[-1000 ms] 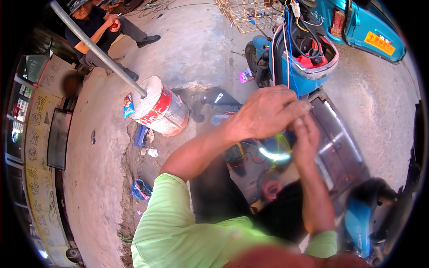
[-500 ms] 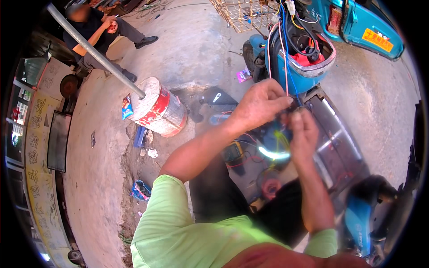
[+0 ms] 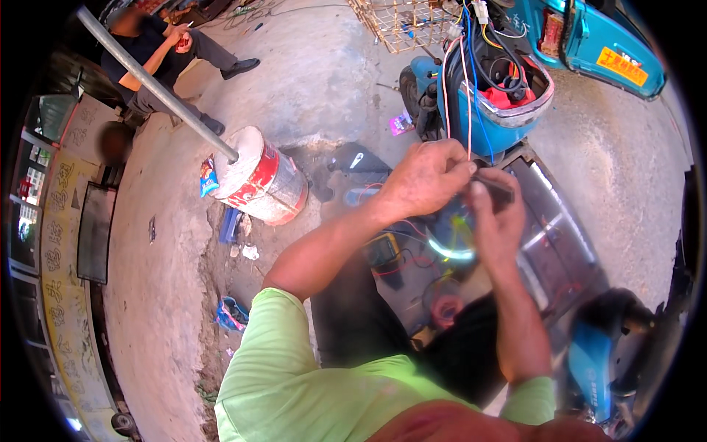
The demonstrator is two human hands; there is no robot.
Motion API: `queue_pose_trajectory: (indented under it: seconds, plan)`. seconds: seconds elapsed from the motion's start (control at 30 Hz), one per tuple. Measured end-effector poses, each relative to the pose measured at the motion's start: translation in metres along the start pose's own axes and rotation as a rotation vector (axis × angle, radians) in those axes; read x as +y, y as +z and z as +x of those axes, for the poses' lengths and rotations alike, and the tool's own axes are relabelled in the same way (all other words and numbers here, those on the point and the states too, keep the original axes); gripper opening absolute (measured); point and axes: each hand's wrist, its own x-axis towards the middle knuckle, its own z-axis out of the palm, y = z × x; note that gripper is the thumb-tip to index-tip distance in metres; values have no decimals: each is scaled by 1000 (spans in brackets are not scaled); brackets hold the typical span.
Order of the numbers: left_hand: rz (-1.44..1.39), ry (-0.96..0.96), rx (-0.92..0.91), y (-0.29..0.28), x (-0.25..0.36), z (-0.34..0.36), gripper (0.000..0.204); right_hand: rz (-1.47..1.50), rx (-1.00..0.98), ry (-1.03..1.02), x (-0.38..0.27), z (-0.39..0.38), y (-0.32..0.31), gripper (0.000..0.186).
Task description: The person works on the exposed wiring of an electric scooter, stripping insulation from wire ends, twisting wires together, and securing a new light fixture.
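My left hand [image 3: 426, 178] is closed, its thumb and finger pinching at the lower end of a pale pink wire [image 3: 469, 121]. Close against its fingertips is my right hand [image 3: 502, 214], fingers curled round a small dark piece whose kind I cannot make out. A blue wire [image 3: 480, 118] hangs down just behind both hands. These wires come from a bundle above the open body of a blue scooter [image 3: 482, 125]. Where the wire ends meet the fingertips, the fingers hide them.
Below my hands lie a multimeter [image 3: 383, 250] with red leads and a roll of reddish tape [image 3: 445, 306]. A concrete-filled bucket [image 3: 269, 180] with a metal pole [image 3: 155, 85] stands left. A seated person [image 3: 158, 55] is beyond it. A blue panel [image 3: 593, 361] is at lower right.
My right hand has turned and its fingers have lifted and curled, so the dark piece shows between them. My left hand has shifted very slightly, still at the wire.
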Motion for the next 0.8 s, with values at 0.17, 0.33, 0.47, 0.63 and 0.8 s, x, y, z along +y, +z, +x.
queue_pose_trajectory:
  seconds: [0.17,0.33,0.47,0.63,0.8]
  plan:
    - [-70,49,23,4,-4,-3,22,81,19,100,-9,5,-1,33]
    - [-34,186,112,11,-8,-4,22,82,50,289,-20,12,-2,44]
    - [119,348,210,16,-8,0,18,10,88,293,-15,18,-9,63]
    - [242,399,260,18,-9,2,15,-64,102,292,-15,20,-9,69]
    - [155,541,308,19,-19,6,14,70,42,357,-12,22,-11,72]
